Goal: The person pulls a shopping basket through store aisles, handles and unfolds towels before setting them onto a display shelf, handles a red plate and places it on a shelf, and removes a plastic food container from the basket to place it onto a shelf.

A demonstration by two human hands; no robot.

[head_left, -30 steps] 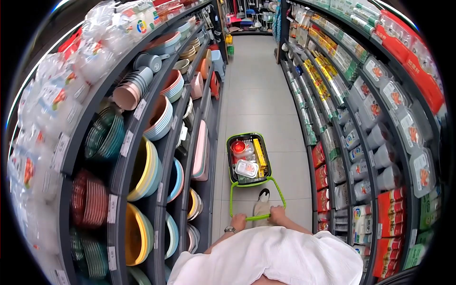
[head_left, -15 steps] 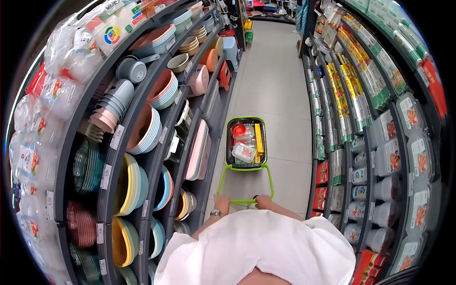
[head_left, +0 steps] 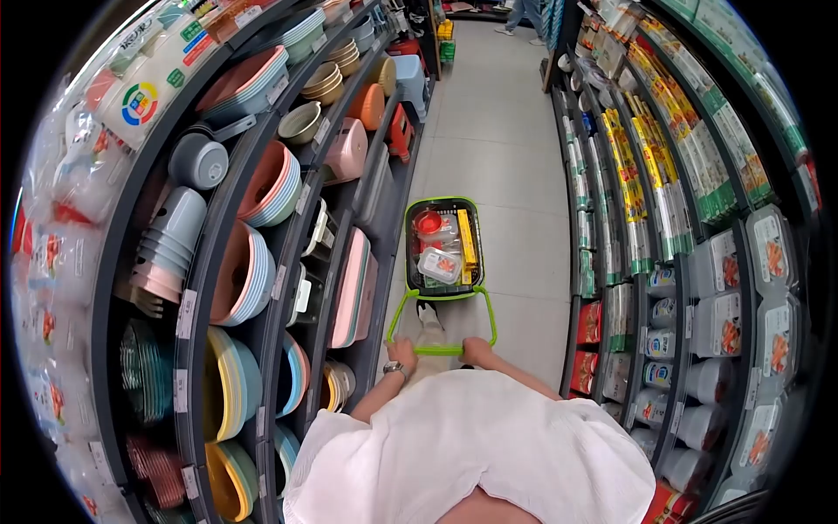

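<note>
A black basket with a green rim (head_left: 476, 210) rests on the aisle floor ahead of me. Inside it lie a red round item (head_left: 429, 224), a clear plastic container pack (head_left: 440, 265) and a long yellow box (head_left: 467, 237). The green handle (head_left: 439, 350) tilts back toward my body. My left hand (head_left: 402, 354), with a watch at its wrist, is closed on the handle's left corner. My right hand (head_left: 477, 351) is closed on its right part. One of my shoes (head_left: 427, 309) shows between the handle and the basket.
Left shelves hold stacked basins (head_left: 236, 384), pink trays (head_left: 351, 288) and bagged plastic ware (head_left: 131, 113). Right shelves carry yellow boxes (head_left: 624, 166), clear containers (head_left: 772, 253) and red packs (head_left: 587, 371). A person's legs (head_left: 526, 17) stand at the aisle's far end.
The shelves have slid back past me as I and the basket moved along the aisle. Both hands have stayed on the handle. A person's legs now show more clearly at the far end.
</note>
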